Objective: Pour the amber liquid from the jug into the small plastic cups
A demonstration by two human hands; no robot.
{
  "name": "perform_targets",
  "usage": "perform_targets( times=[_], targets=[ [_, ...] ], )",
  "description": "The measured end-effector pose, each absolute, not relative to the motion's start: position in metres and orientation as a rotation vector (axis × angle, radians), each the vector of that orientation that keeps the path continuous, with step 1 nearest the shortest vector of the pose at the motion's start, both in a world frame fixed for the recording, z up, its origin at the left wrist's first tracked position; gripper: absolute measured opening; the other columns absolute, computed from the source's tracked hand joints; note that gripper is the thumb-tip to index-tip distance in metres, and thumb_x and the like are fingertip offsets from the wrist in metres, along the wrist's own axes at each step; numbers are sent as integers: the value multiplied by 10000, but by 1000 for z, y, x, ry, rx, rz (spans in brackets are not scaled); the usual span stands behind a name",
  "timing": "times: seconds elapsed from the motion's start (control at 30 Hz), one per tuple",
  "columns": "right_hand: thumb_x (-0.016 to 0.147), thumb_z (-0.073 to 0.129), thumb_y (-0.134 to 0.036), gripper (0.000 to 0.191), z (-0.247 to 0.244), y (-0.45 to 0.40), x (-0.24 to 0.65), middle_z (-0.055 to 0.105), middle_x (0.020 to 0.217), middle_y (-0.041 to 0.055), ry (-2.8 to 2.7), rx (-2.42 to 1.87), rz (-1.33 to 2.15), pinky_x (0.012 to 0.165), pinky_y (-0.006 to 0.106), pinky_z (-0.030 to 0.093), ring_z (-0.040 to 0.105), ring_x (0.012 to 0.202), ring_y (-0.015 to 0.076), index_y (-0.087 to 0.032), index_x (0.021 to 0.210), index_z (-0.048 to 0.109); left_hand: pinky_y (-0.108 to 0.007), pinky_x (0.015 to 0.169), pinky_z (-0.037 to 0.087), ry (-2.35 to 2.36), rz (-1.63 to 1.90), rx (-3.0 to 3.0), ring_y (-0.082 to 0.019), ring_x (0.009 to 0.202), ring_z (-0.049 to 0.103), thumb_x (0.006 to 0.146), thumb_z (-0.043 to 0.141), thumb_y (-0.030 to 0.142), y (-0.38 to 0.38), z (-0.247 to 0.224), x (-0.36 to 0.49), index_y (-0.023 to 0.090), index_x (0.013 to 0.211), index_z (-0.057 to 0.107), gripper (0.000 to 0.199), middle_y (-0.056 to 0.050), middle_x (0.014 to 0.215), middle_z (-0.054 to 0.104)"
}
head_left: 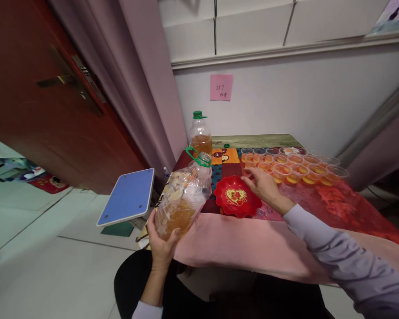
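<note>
My left hand [162, 241] is wrapped round the lower part of a large clear plastic bottle [186, 199]. This bottle tilts to the right, with amber liquid in its lower part, a green carry handle and an uncapped mouth. My right hand [261, 184] is over the table beside the clear plastic cups [281, 170], its thumb apart from its fingers. Its fingertips are close to a cup [252, 160] of orange liquid at the left of the group; whether they touch is unclear. Below the hand lies a red scalloped plate [226, 201] with a yellow heart design.
A second bottle [201, 141] of amber liquid, with a green cap, stands at the back left. A loose green cap [226, 145] lies near the wall. Cups cover the table's back right. A blue-topped stool [128, 192] stands to the left. Pink cloth [252, 239] covers the table's front edge.
</note>
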State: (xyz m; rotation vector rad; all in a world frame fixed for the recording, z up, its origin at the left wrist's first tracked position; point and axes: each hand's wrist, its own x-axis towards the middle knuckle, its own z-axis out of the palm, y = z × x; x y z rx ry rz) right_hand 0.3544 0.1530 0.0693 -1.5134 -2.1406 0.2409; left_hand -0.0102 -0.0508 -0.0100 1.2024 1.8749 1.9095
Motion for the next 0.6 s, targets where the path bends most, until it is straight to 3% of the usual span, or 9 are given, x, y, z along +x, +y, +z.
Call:
perform_targets(
  times=[0.07,0.27,0.47,0.6],
  targets=[
    [1115,616,-344,311,91,163,324,833,1360,135,-2237,-1256,236,1013,419,629,812,1196,307,-243,1349,793,-607,1277,480,1875,1915,1200,-472,1511,602,643,958,751,-51,-11,-10,187,1607,544,1191,-231,1592,608],
    [1106,625,-269,349,125,191,236,736,1504,186,-2568,-1051,129,961,386,634,769,1275,324,-199,1413,776,-608,1302,454,1850,1916,1197,-476,1548,578,639,954,780,-52,-18,-13,194,1635,521,1234,-236,1625,593],
    [1088,578,-227,309,124,209,219,836,1237,209,-2649,-1064,167,963,410,619,803,1149,357,-156,1171,867,-609,1293,463,1815,1916,1205,-479,1550,576,641,945,815,-52,-23,-13,198,1649,514,1257,-244,1639,583],
    [1060,615,-221,269,123,219,226,859,1193,174,-2617,-1034,216,1013,399,593,800,1142,334,-178,1100,877,-610,1297,458,1814,1904,1189,-483,1557,569,635,951,816,-53,-23,-13,188,1660,502,1283,-254,1649,575]
  ],
)
